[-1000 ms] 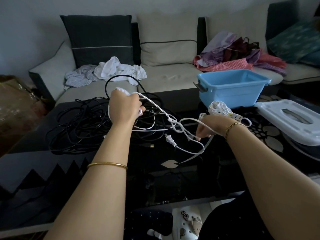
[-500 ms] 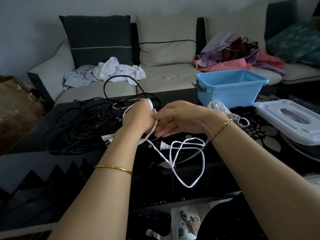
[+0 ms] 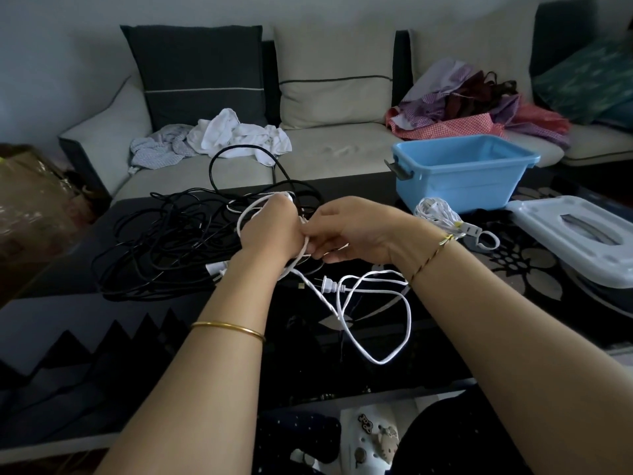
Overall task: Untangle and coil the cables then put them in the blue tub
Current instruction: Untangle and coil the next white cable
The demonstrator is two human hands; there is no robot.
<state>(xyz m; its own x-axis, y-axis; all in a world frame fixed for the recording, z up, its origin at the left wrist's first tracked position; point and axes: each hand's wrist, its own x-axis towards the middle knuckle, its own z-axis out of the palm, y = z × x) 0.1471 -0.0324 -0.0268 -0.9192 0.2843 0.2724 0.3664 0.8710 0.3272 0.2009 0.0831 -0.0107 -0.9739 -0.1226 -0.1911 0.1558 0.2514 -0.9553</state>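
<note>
At centre left of the frame I see the black cables heaped on the table. Just right of them the left hand is raised, clenched round loops of the white cable. The right hand meets it mid-frame, fingers pinching the same cord; its plug and a slack loop hang below. A second ago the hands were well apart. The blue tub sits upper right, with a coiled white cable just in front.

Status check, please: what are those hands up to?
Left hand grips white cable loops. Right hand pinches same cable. Black cable tangle lies behind.
</note>
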